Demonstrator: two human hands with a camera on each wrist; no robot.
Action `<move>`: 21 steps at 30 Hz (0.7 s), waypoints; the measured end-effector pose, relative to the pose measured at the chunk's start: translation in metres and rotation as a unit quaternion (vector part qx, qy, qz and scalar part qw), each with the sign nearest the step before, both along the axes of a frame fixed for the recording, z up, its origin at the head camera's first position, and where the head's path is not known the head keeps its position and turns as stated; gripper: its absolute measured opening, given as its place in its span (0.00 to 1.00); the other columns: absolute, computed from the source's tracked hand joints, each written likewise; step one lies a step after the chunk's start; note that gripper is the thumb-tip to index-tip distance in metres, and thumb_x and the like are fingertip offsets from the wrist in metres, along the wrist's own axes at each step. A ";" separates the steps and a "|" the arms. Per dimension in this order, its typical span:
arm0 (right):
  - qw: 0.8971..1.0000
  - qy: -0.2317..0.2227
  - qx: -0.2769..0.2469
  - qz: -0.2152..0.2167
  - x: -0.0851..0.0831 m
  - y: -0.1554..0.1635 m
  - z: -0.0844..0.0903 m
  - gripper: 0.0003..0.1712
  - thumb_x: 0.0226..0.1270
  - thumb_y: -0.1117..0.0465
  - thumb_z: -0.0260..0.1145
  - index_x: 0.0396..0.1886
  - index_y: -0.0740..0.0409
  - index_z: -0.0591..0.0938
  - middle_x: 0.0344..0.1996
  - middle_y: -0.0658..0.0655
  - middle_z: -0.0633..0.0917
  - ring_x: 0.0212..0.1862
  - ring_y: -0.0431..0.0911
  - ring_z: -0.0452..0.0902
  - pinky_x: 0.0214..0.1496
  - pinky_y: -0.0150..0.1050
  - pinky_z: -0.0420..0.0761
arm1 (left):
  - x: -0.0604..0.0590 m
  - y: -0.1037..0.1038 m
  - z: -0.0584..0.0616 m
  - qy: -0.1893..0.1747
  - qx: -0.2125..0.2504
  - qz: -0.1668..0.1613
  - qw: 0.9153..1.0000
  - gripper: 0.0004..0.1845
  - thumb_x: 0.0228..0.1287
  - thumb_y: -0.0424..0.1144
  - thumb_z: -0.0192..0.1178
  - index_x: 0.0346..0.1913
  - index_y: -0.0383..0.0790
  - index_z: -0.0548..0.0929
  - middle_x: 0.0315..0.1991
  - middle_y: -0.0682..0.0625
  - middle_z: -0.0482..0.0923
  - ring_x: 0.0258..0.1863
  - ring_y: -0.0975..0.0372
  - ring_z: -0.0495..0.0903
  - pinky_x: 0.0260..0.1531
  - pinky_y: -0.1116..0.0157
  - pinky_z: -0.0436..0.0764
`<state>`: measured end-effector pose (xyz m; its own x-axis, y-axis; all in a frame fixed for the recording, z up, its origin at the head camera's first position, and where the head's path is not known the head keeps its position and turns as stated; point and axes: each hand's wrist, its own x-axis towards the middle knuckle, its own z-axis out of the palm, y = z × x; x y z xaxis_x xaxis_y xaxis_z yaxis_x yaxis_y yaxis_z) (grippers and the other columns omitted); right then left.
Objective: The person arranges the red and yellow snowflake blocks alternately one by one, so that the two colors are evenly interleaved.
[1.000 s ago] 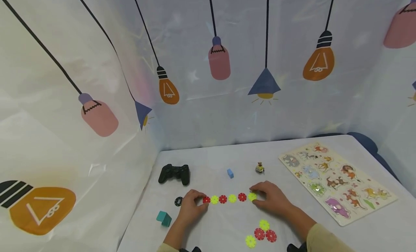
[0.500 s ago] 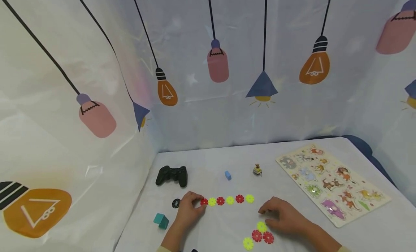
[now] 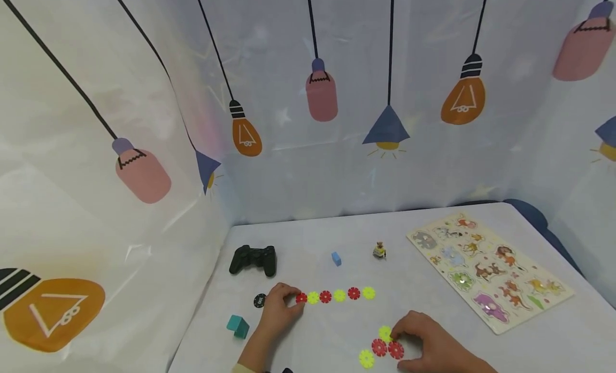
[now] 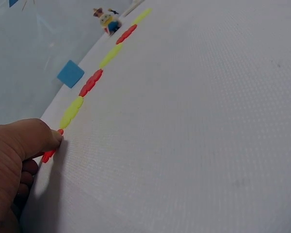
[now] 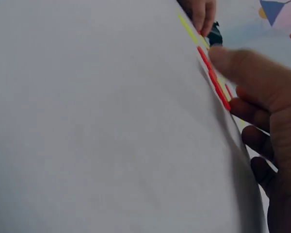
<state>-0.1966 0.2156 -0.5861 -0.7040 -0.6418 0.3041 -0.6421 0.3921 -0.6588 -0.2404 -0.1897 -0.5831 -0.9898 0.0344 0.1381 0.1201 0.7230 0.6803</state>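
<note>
In the head view, my left hand [image 3: 280, 309] pinches a red notched plastic disc [image 3: 301, 298] between thumb and forefinger, at the left end of a row of alternating red and yellow discs. The left wrist view shows that red disc [image 4: 48, 155] partly hidden by the thumb. My right hand [image 3: 433, 345] is lower right, its thumb and forefinger spread around a red disc [image 3: 396, 350] in a loose group. Beside that disc lie another red disc [image 3: 379, 348] and two yellow discs, one [image 3: 385, 333] near the forefinger, the other [image 3: 367, 358] further left.
A black game controller [image 3: 253, 260], a black round chip [image 3: 260, 300] and teal blocks [image 3: 238, 326] lie to the left. Behind the row are a small blue block [image 3: 336, 258] and a toy figure [image 3: 379, 250]. An animal puzzle board [image 3: 491, 271] covers the right side.
My right hand has left the yellow disc at the row's right end and come down toward me to the loose discs. The left hand stays at the row's left end.
</note>
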 end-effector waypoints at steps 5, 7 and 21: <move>1.000 0.022 -0.001 0.009 0.001 -0.005 -0.003 0.16 0.58 0.47 0.75 0.46 0.34 0.82 0.39 0.33 0.79 0.39 0.31 0.72 0.39 0.33 0.75 | 0.000 0.000 0.001 -0.009 -0.001 0.003 1.000 0.12 0.54 0.43 0.73 0.42 0.53 0.85 0.39 0.60 0.74 0.42 0.64 0.74 0.47 0.61 0.79; 1.000 0.009 0.002 0.012 0.002 -0.007 -0.002 0.14 0.60 0.48 0.73 0.45 0.35 0.82 0.39 0.33 0.79 0.39 0.31 0.72 0.39 0.33 0.75 | 0.000 0.000 0.001 -0.011 0.000 0.005 1.000 0.12 0.54 0.43 0.74 0.42 0.53 0.86 0.39 0.60 0.74 0.42 0.64 0.74 0.47 0.62 0.79; 0.981 0.044 0.031 -0.189 -0.053 -0.014 0.018 0.19 0.54 0.54 0.78 0.46 0.45 0.85 0.38 0.34 0.79 0.39 0.34 0.73 0.42 0.35 0.79 | 0.000 0.000 0.002 -0.005 0.000 0.000 1.000 0.12 0.54 0.42 0.73 0.42 0.53 0.86 0.39 0.61 0.74 0.42 0.65 0.74 0.46 0.62 0.79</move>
<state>-0.2492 0.2011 -0.5683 -0.8678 -0.3595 0.3430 -0.4966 0.6500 -0.5752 -0.2404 -0.1897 -0.5815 -0.9911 0.0340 0.1283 0.1131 0.7230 0.6815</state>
